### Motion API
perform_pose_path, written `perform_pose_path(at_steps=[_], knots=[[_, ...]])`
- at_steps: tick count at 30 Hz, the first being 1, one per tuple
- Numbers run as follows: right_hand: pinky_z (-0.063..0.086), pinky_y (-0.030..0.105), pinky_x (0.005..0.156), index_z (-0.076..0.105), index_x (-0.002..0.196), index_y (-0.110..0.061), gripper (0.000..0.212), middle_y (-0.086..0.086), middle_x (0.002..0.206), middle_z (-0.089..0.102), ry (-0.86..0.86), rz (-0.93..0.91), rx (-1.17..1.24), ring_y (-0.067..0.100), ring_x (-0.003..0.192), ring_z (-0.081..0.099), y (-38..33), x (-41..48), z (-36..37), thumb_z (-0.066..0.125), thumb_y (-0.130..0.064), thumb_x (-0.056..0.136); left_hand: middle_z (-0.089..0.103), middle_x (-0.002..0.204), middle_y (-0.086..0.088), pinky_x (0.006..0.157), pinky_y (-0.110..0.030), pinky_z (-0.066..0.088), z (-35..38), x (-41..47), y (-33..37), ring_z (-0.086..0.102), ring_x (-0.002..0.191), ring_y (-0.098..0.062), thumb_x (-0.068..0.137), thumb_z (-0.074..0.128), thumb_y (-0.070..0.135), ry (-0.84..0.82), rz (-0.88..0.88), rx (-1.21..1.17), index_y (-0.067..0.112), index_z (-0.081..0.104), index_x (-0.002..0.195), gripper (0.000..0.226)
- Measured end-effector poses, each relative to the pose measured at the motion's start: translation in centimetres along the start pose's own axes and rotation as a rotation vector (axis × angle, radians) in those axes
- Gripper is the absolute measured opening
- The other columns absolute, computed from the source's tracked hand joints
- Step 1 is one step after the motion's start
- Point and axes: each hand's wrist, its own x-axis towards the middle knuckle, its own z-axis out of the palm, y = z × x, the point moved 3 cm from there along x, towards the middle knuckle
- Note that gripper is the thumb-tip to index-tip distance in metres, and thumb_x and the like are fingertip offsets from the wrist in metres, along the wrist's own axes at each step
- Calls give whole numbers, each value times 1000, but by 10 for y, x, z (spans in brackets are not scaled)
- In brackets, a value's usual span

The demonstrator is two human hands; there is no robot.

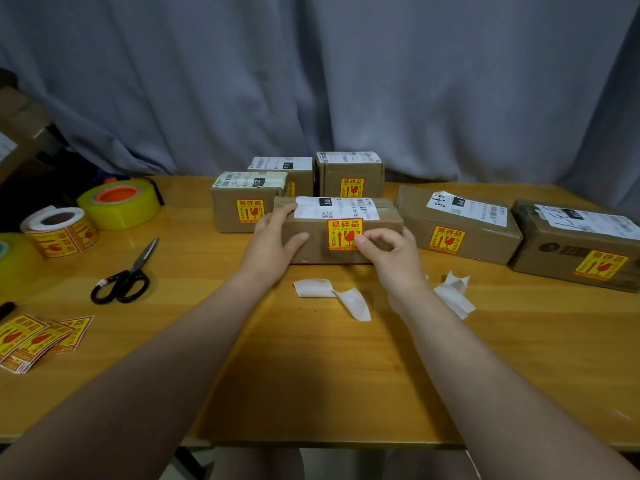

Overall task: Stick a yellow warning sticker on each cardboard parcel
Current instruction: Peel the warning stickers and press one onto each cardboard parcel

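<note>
Sticker (345, 234): judged thin, limp, tacky; handle by edges. Left hand (273, 239) grips the parcel (318, 253), likely light and stiff. Right hand (389, 252): thumb presses sticker, fingers curled, empty.

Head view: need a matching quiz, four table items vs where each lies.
Items:
1 scissors
2 sticker roll
3 backing scraps
4 loose stickers

Places:
A near left corner, closest to the person
B just in front of the held parcel
C far left, beside the tape roll
D left of the left forearm, handles toward the person

Pairs: 1-D, 2-C, 3-B, 4-A
</note>
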Motion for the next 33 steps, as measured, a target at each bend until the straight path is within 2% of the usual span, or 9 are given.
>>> perform_pose_path(at_steps=[6,10,12,15,22,24,26,29,33], knots=[[33,54,107,73,71,-34,10,3,130,54,15,5,8,29,132,38,-6,20,-2,70,-39,80,22,151,-4,100,-43,39,-7,3,9,38,128,-31,89,53,45,92,68,297,26,44,130,46],[35,53,105,70,63,-37,19,-7,99,70,82,-38,45,28,127,46,-2,24,-3,69,-35,82,43,142,-2,102,-40,34,-10,18,14,37,130,-26,90,54,40,68,182,343,18,51,119,36],[35,52,106,69,65,-33,18,-12,98,66,121,-66,46,27,129,44,-1,21,-4,67,-33,84,56,124,-4,87,-31,39,-10,22,15,48,117,-24,90,55,34,-19,202,260,16,51,116,32],[32,47,109,68,73,-26,13,-9,109,59,95,-63,41,24,135,36,-2,17,-6,66,-28,86,57,125,0,95,-36,35,-9,24,15,41,118,-23,93,51,34,-35,296,321,24,53,126,35],[47,25,73,70,82,-18,9,0,88,70,71,35,225,17,90,61,-29,24,-13,67,-26,85,56,115,4,96,-41,30,-15,32,26,40,113,-21,97,42,34,6,288,222,34,59,120,29],[49,28,76,72,83,-18,11,-1,87,71,71,55,187,16,90,61,-33,27,-12,69,-29,84,56,117,1,97,-43,29,-14,37,28,41,117,-24,98,38,35,-10,230,225,34,57,121,30],[46,41,93,72,76,-21,14,-3,90,72,77,67,115,19,103,59,-33,30,-11,70,-34,81,50,127,1,99,-45,26,-11,40,26,36,123,-26,95,36,47,-76,200,331,34,50,126,36],[47,33,84,71,73,-21,16,-4,85,70,90,68,114,17,98,59,-30,32,-11,69,-35,82,37,139,3,106,-47,23,-13,38,25,27,130,-25,66,49,80,-254,254,522,32,34,136,86],[45,40,95,68,74,-28,21,-5,105,61,279,-212,-82,21,111,53,-34,30,-18,65,-48,78,36,139,1,114,-41,11,-15,30,31,24,134,-20,58,63,76,-220,387,566,21,33,136,100]])
